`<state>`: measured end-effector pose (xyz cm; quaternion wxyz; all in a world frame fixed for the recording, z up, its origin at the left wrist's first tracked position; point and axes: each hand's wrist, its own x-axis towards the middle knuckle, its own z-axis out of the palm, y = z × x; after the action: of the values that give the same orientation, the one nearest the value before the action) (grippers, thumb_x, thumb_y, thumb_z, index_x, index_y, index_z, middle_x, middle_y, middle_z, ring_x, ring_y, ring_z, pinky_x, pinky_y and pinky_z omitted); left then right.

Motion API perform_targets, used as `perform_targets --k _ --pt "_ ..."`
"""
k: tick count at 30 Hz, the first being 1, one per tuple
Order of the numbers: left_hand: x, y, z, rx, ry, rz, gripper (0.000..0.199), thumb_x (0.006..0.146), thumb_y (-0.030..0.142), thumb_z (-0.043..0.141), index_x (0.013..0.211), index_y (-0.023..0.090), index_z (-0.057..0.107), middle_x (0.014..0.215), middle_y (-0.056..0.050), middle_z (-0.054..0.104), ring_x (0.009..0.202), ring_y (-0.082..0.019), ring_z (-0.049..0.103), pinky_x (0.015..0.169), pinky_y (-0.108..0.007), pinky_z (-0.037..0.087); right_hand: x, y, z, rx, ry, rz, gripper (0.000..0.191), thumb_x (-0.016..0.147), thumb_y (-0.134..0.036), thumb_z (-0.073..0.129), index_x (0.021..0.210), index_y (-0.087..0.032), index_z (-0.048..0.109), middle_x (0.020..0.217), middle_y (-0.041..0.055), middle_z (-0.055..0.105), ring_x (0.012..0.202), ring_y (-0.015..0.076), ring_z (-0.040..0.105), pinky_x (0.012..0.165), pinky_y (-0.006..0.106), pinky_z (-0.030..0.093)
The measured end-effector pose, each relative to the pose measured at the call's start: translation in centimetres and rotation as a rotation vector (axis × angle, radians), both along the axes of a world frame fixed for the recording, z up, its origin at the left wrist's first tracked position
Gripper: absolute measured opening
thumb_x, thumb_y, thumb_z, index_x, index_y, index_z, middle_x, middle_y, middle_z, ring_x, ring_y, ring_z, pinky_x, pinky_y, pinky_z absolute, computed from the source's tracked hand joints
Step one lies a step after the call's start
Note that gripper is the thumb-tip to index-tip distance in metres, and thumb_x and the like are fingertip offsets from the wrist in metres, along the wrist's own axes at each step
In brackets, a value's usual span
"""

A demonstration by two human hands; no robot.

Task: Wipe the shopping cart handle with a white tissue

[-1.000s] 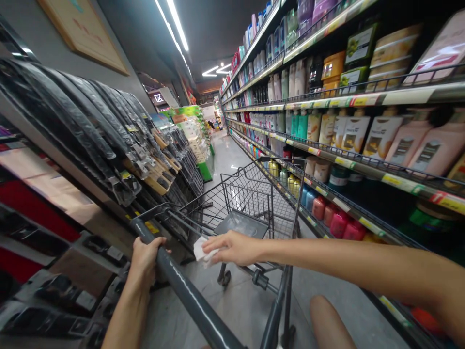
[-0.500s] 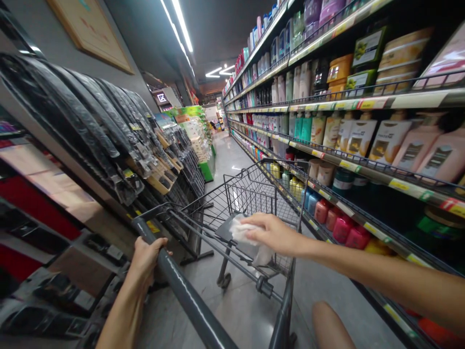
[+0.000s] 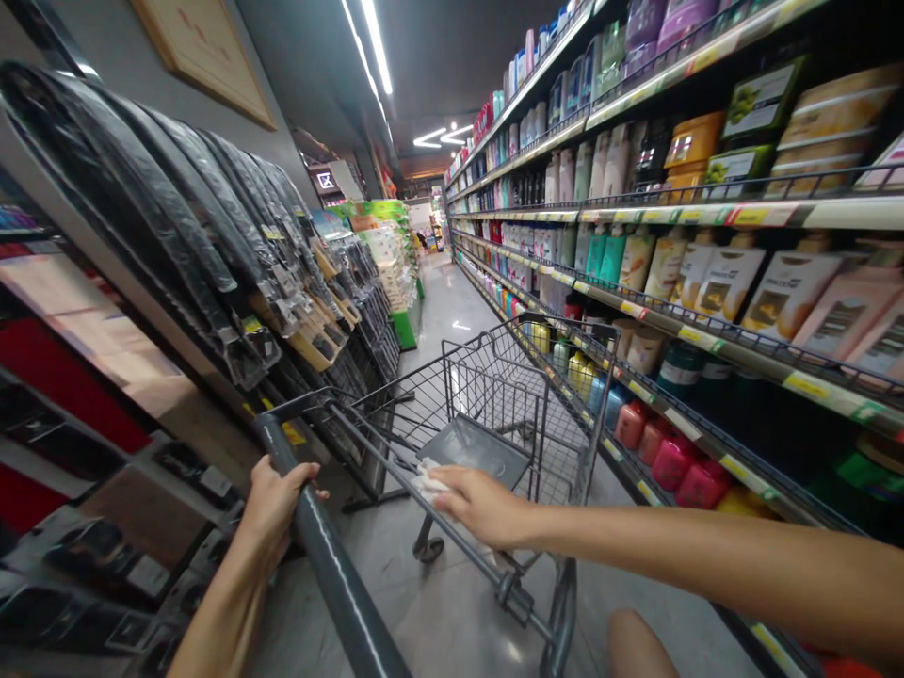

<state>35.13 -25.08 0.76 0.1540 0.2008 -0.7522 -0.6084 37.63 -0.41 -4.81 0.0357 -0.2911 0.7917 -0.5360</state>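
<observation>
Shopping cart (image 3: 462, 443) in a store aisle, on a glossy grey floor (image 3: 438, 621), wire basket pointing away down the aisle. Thick dark-grey handle bar (image 3: 343, 584) nearest the camera, slanting from left of centre to the bottom edge. Left hand (image 3: 279, 504) wrapped around that bar near its upper end, curled snugly on it. Right hand (image 3: 487, 508) reaching in from the right, over the cart — fingers closed on a crumpled white cloth (image 3: 429, 482), bunched at the thin metal rail (image 3: 475, 551), just beside the near edge of the flat grey panel (image 3: 494, 461). Cloth partly hidden under the fingers; too small to tell whether paper or fabric. To the right, close by the cart, long shelves (image 3: 833, 215) of pump bottles (image 3: 724, 282), tubs and, lower down, pink containers (image 3: 688, 466). To the left, a slanted row of black plastic-wrapped goods (image 3: 141, 188) — exact kind unclear.
</observation>
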Motion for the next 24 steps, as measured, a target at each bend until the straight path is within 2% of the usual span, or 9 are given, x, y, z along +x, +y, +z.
perform_targets --k 6,12,16,20,24 --pt "0.0 0.1 -0.1 0.008 0.009 0.013 0.037 0.049 0.022 0.062 0.077 0.022 0.038 0.043 0.012 0.048 0.033 -0.011 0.05 0.035 -0.025 0.048 -4.9 -4.5 -0.8 -0.07 0.001 -0.077 0.031 0.089 -0.022 0.047 0.11 -0.015 0.067 0.119 0.0093 0.066 0.115 0.0222 0.057 0.1 0.033 0.04" --pt "0.1 0.1 -0.2 -0.001 -0.001 0.005 0.038 0.05 0.023 0.061 0.079 0.022 0.036 0.041 0.011 0.047 0.033 -0.012 0.05 0.036 -0.026 0.048 -8.7 -6.9 -1.0 -0.064 -0.08 -0.101 0.027 0.089 -0.019 0.044 0.094 -0.016 0.071 0.098 0.0041 0.072 0.095 0.0176 0.064 0.081 0.025 0.045" --pt "0.4 0.1 -0.3 -0.016 -0.004 -0.01 0.038 0.053 0.024 0.061 0.081 0.023 0.034 0.041 0.012 0.047 0.033 -0.013 0.049 0.036 -0.028 0.048 -11.7 -10.1 -0.4 -0.073 -0.005 -0.137 0.027 0.09 -0.017 0.042 0.088 -0.015 0.07 0.092 0.0029 0.071 0.087 0.015 0.061 0.077 0.022 0.042" --pt "0.4 0.0 -0.5 -0.031 -0.013 -0.018 0.039 0.055 0.024 0.06 0.083 0.023 0.033 0.042 0.012 0.045 0.032 -0.013 0.048 0.036 -0.029 0.048 -13.9 -12.9 0.0 -0.002 0.043 -0.039 0.022 0.084 -0.012 0.047 0.074 -0.016 0.066 0.081 -0.0012 0.068 0.079 0.0135 0.058 0.074 0.02 0.041" --pt "0.2 0.0 -0.3 -0.041 -0.025 -0.026 0.039 0.057 0.022 0.06 0.085 0.023 0.033 0.046 0.012 0.044 0.033 -0.012 0.048 0.037 -0.029 0.048 -13.7 -12.4 -0.3 0.015 0.041 0.064 0.018 0.077 -0.006 0.053 0.068 -0.017 0.064 0.083 -0.0034 0.067 0.084 0.013 0.059 0.078 0.019 0.041"
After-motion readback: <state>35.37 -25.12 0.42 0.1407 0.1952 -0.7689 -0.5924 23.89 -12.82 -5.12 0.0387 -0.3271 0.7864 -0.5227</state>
